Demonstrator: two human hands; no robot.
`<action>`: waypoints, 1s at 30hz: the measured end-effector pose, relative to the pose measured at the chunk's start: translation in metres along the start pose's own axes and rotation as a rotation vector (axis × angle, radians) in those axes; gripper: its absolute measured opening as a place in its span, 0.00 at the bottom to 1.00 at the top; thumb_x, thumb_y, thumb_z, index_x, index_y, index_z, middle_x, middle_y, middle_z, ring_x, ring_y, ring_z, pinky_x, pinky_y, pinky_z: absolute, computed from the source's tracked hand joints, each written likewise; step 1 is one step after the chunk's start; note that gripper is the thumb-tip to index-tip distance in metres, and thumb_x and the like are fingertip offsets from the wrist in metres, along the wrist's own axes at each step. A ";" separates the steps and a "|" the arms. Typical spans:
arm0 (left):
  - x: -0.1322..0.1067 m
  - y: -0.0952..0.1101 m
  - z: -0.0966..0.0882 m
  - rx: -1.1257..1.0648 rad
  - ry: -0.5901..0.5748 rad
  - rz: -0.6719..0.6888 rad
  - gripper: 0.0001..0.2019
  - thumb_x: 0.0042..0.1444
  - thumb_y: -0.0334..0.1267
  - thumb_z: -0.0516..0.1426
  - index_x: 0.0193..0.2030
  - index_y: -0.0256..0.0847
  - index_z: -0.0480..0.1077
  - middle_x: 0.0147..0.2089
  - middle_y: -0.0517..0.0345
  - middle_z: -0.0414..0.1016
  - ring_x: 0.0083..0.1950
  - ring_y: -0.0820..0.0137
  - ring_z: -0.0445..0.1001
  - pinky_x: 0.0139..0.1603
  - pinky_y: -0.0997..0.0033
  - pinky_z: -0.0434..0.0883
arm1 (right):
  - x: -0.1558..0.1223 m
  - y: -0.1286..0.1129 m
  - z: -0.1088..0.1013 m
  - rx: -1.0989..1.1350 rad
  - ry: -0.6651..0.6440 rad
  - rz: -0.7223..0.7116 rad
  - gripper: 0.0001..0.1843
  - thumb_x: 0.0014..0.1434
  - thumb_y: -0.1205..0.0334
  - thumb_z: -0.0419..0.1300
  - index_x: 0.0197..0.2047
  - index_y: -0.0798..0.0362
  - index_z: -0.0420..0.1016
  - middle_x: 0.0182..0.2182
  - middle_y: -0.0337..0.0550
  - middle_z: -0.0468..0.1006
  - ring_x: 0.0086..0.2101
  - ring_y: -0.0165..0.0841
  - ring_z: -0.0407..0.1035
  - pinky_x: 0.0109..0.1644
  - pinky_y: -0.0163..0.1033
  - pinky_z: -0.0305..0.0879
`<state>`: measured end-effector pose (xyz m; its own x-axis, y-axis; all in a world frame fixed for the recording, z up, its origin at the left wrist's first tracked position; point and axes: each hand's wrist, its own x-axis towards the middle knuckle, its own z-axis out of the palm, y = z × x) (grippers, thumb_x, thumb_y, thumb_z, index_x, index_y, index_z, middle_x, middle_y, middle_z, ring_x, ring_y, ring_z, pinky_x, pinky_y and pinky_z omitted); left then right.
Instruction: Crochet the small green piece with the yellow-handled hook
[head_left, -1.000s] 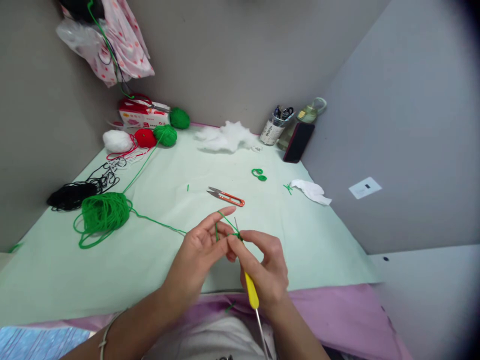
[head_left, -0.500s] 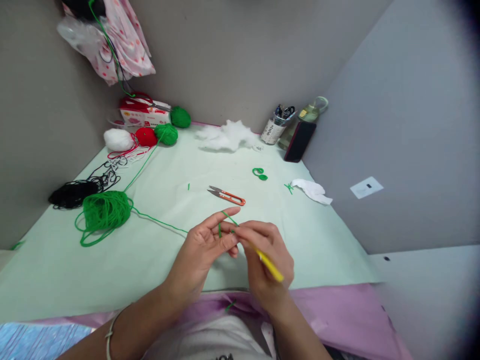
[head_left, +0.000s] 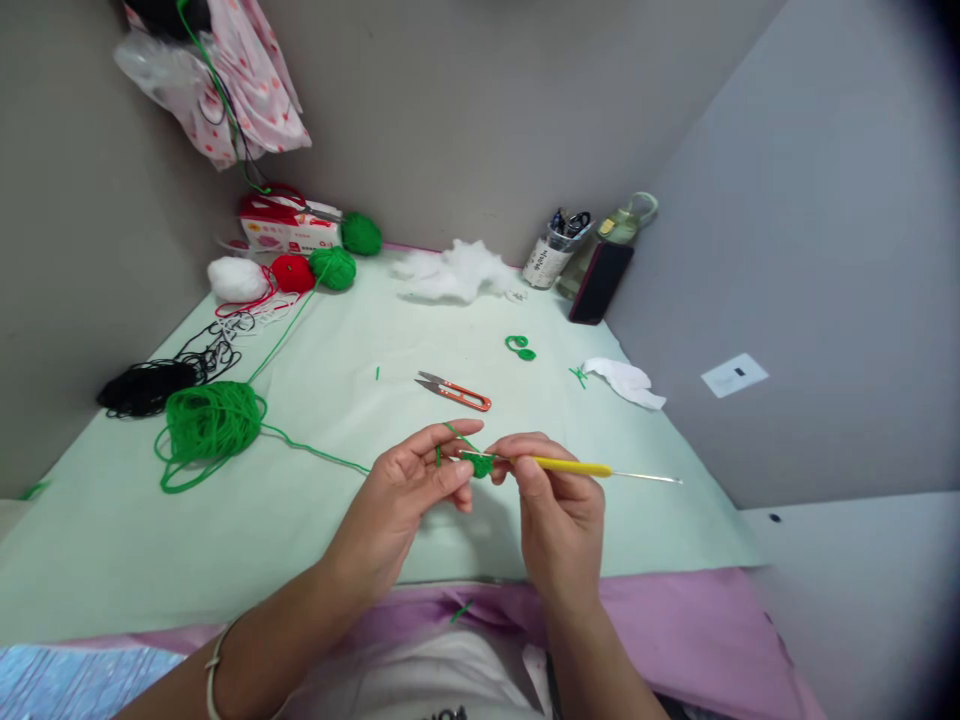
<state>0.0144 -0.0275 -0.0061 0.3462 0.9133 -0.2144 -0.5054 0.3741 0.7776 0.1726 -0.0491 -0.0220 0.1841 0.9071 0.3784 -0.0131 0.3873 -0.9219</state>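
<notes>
Between my hands is a small green crochet piece (head_left: 481, 465). My left hand (head_left: 409, 490) pinches its left side between thumb and fingers, with green yarn running over the raised index finger. In my right hand (head_left: 561, 510) is a crochet hook with a yellow handle (head_left: 574, 467), lying nearly level. Its thin metal tip reaches left to the green piece; a second metal end sticks out to the right. From my left hand the working yarn (head_left: 315, 446) trails across the table to a loose green yarn skein (head_left: 214, 420). Orange thread snips (head_left: 454, 391) lie just beyond my hands.
Black yarn (head_left: 146, 388), a white ball (head_left: 236, 279), a red ball (head_left: 292, 273) and green balls (head_left: 332, 268) sit at the left. White stuffing (head_left: 457, 272) lies at the back. A pen cup (head_left: 547, 262) and a phone (head_left: 600, 284) stand back right. A small green curled piece (head_left: 520, 348) lies beyond the snips.
My right hand has turned, swinging the hook from a steep slant to nearly level. The green piece now shows between my hands. My left hand has hardly moved.
</notes>
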 end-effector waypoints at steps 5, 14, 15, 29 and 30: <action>0.000 0.003 -0.001 -0.004 -0.006 -0.004 0.13 0.56 0.37 0.73 0.49 0.47 0.86 0.38 0.60 0.77 0.30 0.77 0.73 0.35 0.74 0.70 | 0.004 0.001 -0.003 0.113 -0.027 0.069 0.08 0.71 0.61 0.64 0.43 0.47 0.87 0.36 0.42 0.84 0.34 0.30 0.76 0.40 0.37 0.75; -0.002 0.004 -0.002 0.039 -0.016 -0.006 0.11 0.57 0.38 0.71 0.47 0.46 0.87 0.37 0.62 0.75 0.31 0.77 0.73 0.39 0.74 0.71 | 0.007 -0.007 -0.001 0.178 -0.012 0.078 0.11 0.73 0.59 0.61 0.40 0.50 0.84 0.35 0.42 0.84 0.31 0.30 0.77 0.38 0.36 0.76; -0.002 0.004 -0.003 0.055 -0.015 0.006 0.11 0.58 0.38 0.71 0.48 0.47 0.86 0.37 0.62 0.75 0.31 0.77 0.73 0.40 0.73 0.72 | 0.005 -0.009 -0.002 0.125 -0.014 0.054 0.12 0.74 0.60 0.60 0.41 0.50 0.84 0.35 0.42 0.84 0.32 0.30 0.78 0.38 0.37 0.76; 0.001 0.001 -0.003 -0.164 0.000 -0.137 0.19 0.56 0.35 0.73 0.55 0.41 0.85 0.33 0.63 0.73 0.29 0.80 0.70 0.34 0.80 0.71 | -0.007 -0.002 -0.001 -0.443 -0.022 -0.388 0.16 0.71 0.73 0.57 0.50 0.47 0.83 0.40 0.45 0.82 0.39 0.34 0.78 0.41 0.40 0.77; 0.002 0.003 -0.004 -0.172 0.002 -0.139 0.18 0.56 0.34 0.73 0.54 0.40 0.85 0.33 0.63 0.73 0.29 0.81 0.70 0.33 0.81 0.71 | -0.004 -0.002 -0.001 -0.309 0.006 -0.290 0.14 0.72 0.71 0.57 0.48 0.47 0.83 0.37 0.44 0.81 0.35 0.33 0.77 0.39 0.39 0.76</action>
<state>0.0104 -0.0244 -0.0068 0.4208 0.8512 -0.3136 -0.5802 0.5183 0.6283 0.1727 -0.0541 -0.0215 0.1429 0.7663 0.6264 0.3356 0.5579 -0.7590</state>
